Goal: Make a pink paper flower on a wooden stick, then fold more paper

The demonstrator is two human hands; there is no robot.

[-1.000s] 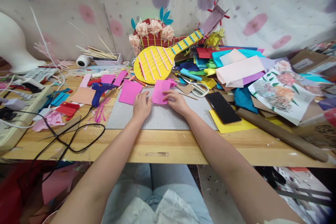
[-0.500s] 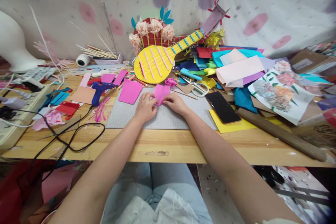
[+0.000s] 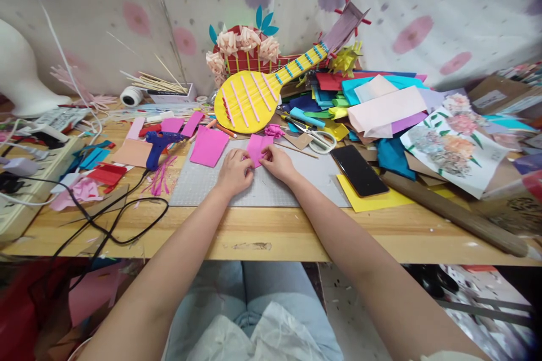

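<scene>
Between my hands lies a small piece of pink paper (image 3: 256, 148), over the grey cutting mat (image 3: 203, 194). My left hand (image 3: 235, 171) pinches its left edge, fingers curled. My right hand (image 3: 277, 162) grips the right edge between thumb and fingertips. Just left of my left hand lies a larger pink paper piece (image 3: 209, 146), flat on the mat. Beyond the held paper sits a crumpled pink paper flower (image 3: 275, 131). A thin wooden stick (image 3: 296, 150) lies to the right of my right hand, near the white-handled scissors (image 3: 324, 142).
A blue glue gun (image 3: 158, 146) with a looping black cable (image 3: 114, 231) is at left. A yellow paper lute (image 3: 245, 102) leans at the back. On the right are a phone (image 3: 359, 171), stacked coloured paper (image 3: 387, 110) and a long brown stick (image 3: 453, 214).
My right hand has shifted slightly up along the pink paper's right edge. The left hand stays nearly in place at the other side. The view has tilted a little.
</scene>
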